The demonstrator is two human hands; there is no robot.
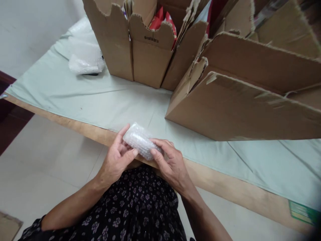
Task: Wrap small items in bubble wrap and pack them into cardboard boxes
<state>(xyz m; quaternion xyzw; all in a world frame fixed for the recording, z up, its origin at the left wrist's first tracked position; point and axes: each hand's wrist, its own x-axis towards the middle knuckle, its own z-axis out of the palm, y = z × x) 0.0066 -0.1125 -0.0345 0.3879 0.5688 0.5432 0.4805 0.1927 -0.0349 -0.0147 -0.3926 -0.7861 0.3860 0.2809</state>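
Observation:
A small bundle of clear bubble wrap (pixel 140 140) is held between both hands, just over the front edge of the table. My left hand (pixel 117 155) grips its left end, thumb on the near side and fingers around the back. On the right end, my right hand (pixel 169 157) is closed with its thumb and fingers pressing the plastic. Whatever lies inside the wrap cannot be made out.
Tall open cardboard boxes (pixel 151 50) stand along the back, with red packets (pixel 157 20) in one. A larger carton (pixel 240 103) occupies the right side. Bubble-wrapped items (pixel 86 55) lie at the back left on the pale green cloth (pixel 75 90).

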